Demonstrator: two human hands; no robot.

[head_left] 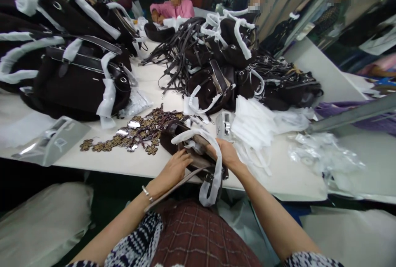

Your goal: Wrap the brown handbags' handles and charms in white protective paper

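A dark brown handbag (170, 137) lies tilted at the table's front edge, its mouth open toward me. One of its handles is wrapped in white padding (218, 168). My left hand (175, 170) grips the near rim of the bag, fingers bent over it; a thin strap (182, 182) runs beside that wrist. At the opposite side of the mouth, my right hand (227, 152) grips the bag's edge, its fingertips hidden inside the opening. Left of the bag is a heap of flower-shaped brown charms (136, 133) on cords.
Dark handbags (74, 81) are piled at the left. More bags and straps (185, 48) are heaped in the middle. White wrapping sheets (252, 125), clear plastic bags (324, 155) and a plastic packet (51, 143) lie along the front. Co-workers, one in a pink top (182, 9), sit opposite.
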